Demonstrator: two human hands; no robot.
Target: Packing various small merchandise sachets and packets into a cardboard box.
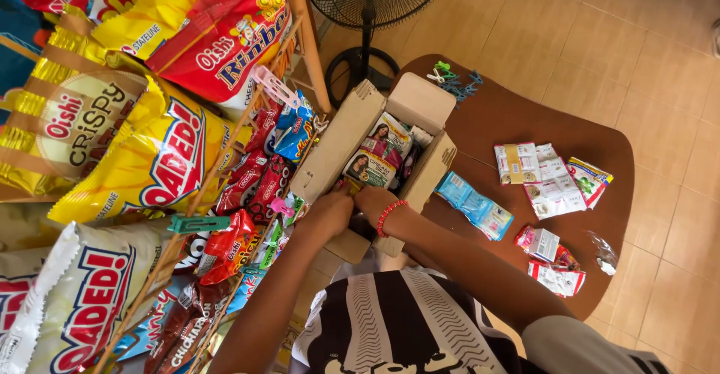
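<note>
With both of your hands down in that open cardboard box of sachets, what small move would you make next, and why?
Probably lift one sachet strip out. The left hand and right hand are both at the near end of the open cardboard box, where sachet strips stand packed. Other strips, such as the blue sachets, already lie on the brown table beside it.

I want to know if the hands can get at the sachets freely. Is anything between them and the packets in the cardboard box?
Nothing visible. The left hand and right hand are already inside the open cardboard box, flaps spread, beside the sachets.
</note>
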